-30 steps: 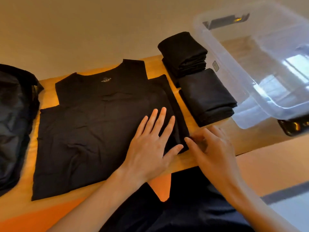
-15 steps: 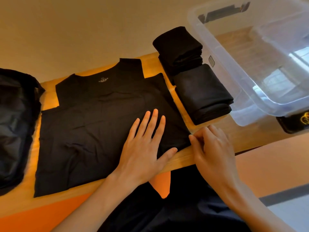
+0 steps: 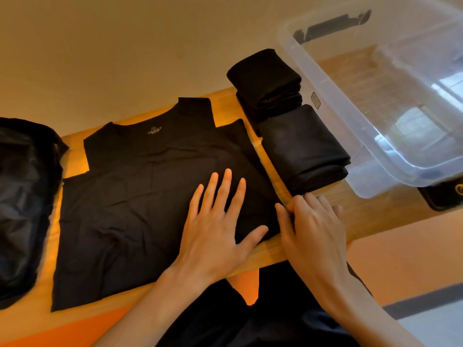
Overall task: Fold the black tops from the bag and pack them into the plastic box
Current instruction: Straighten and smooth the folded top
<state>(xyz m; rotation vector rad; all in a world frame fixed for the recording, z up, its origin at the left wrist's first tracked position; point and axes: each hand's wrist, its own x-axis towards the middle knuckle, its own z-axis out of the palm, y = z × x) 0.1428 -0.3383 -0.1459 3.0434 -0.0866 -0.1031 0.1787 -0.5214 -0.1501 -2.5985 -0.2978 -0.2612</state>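
A black top (image 3: 140, 196) lies spread flat on the wooden table (image 3: 375, 216), neck label facing up. My left hand (image 3: 215, 229) presses flat on its lower right part, fingers straight and spread. My right hand (image 3: 313, 231) sits at the top's right edge near the lower corner, thumb and fingertips pinching the fabric edge. Two folded black tops lie to the right, one (image 3: 265, 78) further back and one (image 3: 300, 146) nearer, both against the clear plastic box (image 3: 338, 96). The black bag (image 3: 22, 196) lies at the left edge.
The plastic box stands open at the right with nothing visible inside, and overhangs the table's front edge. A dark object (image 3: 443, 196) sits under its near corner. My lap in dark clothing is below the table's front edge.
My right hand has slid slightly back along the top's right edge, toward the nearer folded top. The left hand stays pressed on the fabric. The view has shifted a little.
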